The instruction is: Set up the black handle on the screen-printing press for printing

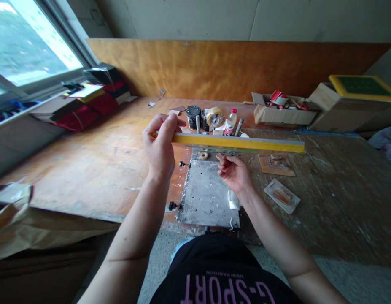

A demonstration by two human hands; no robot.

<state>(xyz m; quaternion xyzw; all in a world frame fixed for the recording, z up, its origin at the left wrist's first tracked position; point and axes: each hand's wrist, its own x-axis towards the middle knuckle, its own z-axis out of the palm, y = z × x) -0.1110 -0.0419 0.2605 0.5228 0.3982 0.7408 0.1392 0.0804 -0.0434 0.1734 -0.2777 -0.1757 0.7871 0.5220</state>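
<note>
My left hand [160, 141] is closed round the left end of a long yellow bar [239, 142] with a grey upper edge, held level above the table. Below the bar's middle is my right hand [235, 173], palm up, its fingers curled and pinching a small brown piece [219, 156]. Under both hands lies a grey metal plate [206, 194] spotted with white, with black knobs [173, 206] at its left side. A roll of tape [203, 156] rests at the plate's far end, and a white wad [233, 199] lies on its right edge.
Behind the bar stand a black can [193, 117], a large tape roll [215, 117] and a red-capped bottle [231, 121]. A clear packet [281, 196] and a brown sheet [276, 164] lie right. Cardboard boxes [284, 117] stand back right; red and black stacks [79, 116] sit by the window.
</note>
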